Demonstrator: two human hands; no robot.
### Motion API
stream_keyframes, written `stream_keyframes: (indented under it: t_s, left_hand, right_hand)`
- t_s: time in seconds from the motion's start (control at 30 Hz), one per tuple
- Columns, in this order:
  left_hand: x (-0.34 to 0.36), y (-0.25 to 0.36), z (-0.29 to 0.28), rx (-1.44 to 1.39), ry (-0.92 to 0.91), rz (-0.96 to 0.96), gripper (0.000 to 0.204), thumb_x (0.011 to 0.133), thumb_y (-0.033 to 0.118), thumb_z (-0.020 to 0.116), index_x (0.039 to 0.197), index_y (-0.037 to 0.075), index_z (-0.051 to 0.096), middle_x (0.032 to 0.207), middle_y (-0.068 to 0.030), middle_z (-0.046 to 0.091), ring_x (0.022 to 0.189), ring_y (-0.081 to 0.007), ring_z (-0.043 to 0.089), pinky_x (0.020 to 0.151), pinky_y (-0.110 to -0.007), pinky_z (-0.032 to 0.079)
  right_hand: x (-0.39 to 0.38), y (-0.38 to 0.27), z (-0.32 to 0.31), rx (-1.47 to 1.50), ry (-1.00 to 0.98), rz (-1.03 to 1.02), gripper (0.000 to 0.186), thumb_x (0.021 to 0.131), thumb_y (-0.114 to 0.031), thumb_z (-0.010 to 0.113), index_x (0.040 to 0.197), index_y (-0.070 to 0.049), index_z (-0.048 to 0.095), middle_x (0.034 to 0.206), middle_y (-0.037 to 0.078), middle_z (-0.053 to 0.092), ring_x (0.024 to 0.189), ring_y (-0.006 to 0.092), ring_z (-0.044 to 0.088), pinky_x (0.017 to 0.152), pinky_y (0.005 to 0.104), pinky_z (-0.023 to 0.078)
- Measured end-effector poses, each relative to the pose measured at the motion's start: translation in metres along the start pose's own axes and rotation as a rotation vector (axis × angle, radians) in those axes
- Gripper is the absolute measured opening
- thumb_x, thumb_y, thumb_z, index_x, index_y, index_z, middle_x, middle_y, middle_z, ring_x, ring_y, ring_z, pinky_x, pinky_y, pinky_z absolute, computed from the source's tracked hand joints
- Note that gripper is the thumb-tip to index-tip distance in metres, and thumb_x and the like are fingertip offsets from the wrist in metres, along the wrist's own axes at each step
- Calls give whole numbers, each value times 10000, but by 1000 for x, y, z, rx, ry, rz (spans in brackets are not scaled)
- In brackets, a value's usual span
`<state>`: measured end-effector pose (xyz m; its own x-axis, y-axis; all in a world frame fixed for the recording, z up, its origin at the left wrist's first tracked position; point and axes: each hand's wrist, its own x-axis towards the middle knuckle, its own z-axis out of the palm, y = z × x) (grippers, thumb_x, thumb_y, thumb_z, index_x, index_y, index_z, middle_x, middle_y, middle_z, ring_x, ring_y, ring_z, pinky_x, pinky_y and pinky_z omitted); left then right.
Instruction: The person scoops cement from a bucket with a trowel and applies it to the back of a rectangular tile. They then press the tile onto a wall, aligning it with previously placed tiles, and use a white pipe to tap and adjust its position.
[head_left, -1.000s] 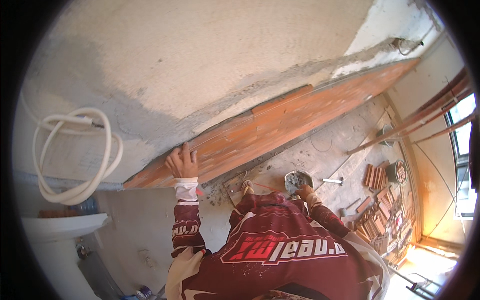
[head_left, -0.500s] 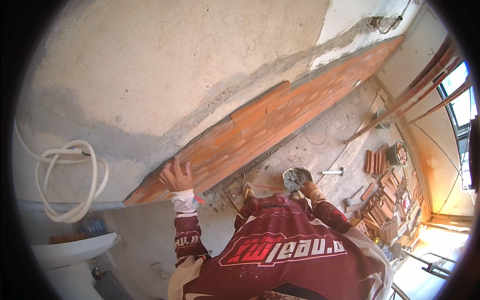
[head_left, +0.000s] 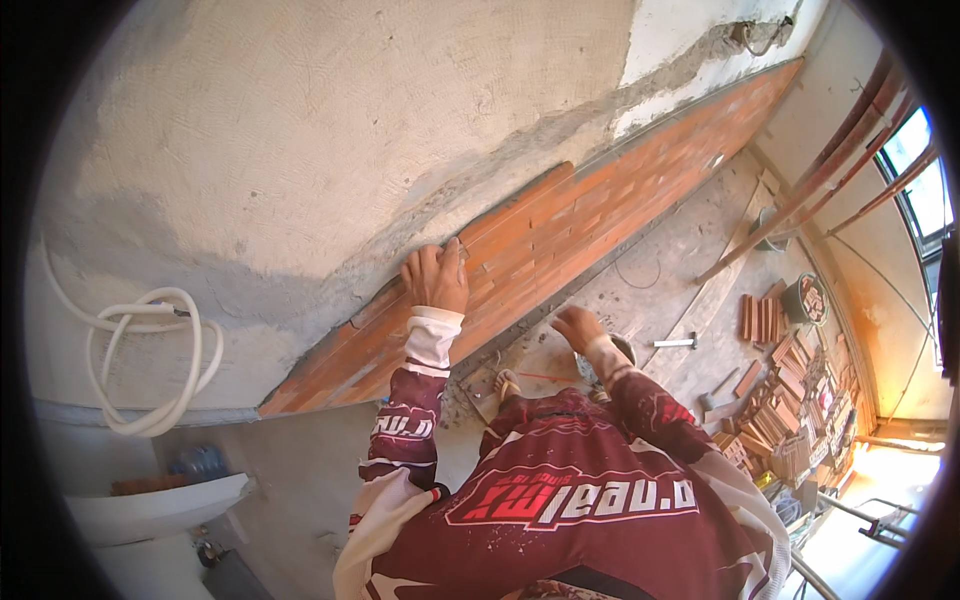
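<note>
A band of thin orange brick tiles [head_left: 540, 240] covers the lower part of the plastered wall. My left hand [head_left: 437, 278] is at the top edge of this band, beside the step where the upper row begins. Its fingers are bent and closed, and what they hold, if anything, is hidden. My right hand [head_left: 580, 328] hangs over the floor in front of my body, fingers stretched toward the wall, with nothing visible in it. Behind its wrist, a bowl [head_left: 623, 347] stands mostly covered by the hand and forearm.
A hammer [head_left: 676, 342] lies on the floor right of the bowl. Stacks of loose brick tiles [head_left: 775, 410] and a bucket [head_left: 806, 300] of pieces are farther right. Reddish poles [head_left: 800, 205] slant down there. A coiled pale hose [head_left: 150, 365] hangs at left, above a white basin [head_left: 165, 505].
My left hand has moved right and up along the tile band, its spread fingers now closed. My right hand has left the bowl's rim and moved toward the wall.
</note>
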<state>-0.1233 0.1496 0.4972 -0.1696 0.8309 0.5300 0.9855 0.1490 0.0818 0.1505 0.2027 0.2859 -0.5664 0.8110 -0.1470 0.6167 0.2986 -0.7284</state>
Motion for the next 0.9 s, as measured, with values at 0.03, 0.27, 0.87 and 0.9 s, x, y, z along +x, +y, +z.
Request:
stream_keyframes:
  t_s: [0.03,0.27,0.87,0.9]
  left_hand:
    - [-1,-4,-2,24,-12,-8,348,773,187,725,1113,138,672,936,-59,529,923,-266,499,801,-434,385]
    - [11,-4,2,36,-5,27,310,761,196,732,1066,147,701,913,-45,526,939,-258,491,800,-435,381]
    - [12,3,7,91,62,-39,217,786,220,735,992,151,728,904,-17,538,925,-241,494,821,-424,369]
    - [12,5,7,85,52,-36,229,789,216,734,1007,147,724,905,-21,538,921,-242,495,821,-426,370]
  right_hand:
    - [14,-55,-13,137,12,22,399,876,-385,619,1008,-10,661,1000,183,675,919,329,648,808,410,505]
    - [96,-160,-20,513,245,77,429,834,-398,692,929,20,675,837,178,690,795,275,663,716,379,505]
    - [97,-186,-46,680,201,236,329,844,-359,716,826,-34,671,712,72,628,677,157,587,635,331,475]
    - [97,-183,-47,668,194,234,342,846,-372,711,827,-33,666,710,73,621,678,157,583,634,335,473]
